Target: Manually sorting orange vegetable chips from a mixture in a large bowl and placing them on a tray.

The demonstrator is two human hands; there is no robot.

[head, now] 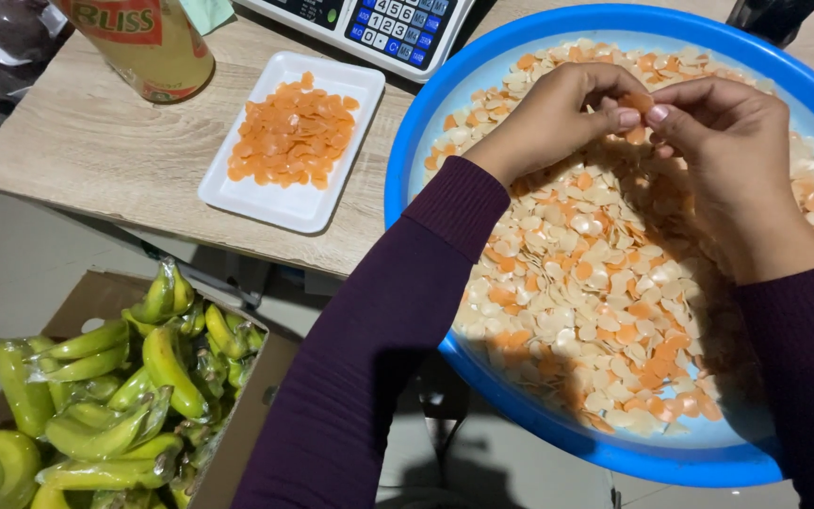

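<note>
Both arms in long dark maroon sleeves, plain knit, snug down to the wrists. Left hand (558,113) and right hand (737,141) bare: no gloves. Short nails with pale pinkish polish.

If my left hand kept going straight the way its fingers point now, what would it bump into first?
The left hand points right, fingertips already at the small orange chip pinched between both hands. Just past it are the right hand fingers, so it would likely meet those next, above the blue basin.

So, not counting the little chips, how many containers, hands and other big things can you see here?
Blue basin: 1
White tray: 1
Cardboard box of green bananas: 1
Scale: 1
Bottle: 1
Hands: 2, left hand and right hand, fingers pinching one orange chip
Total: 7
</note>
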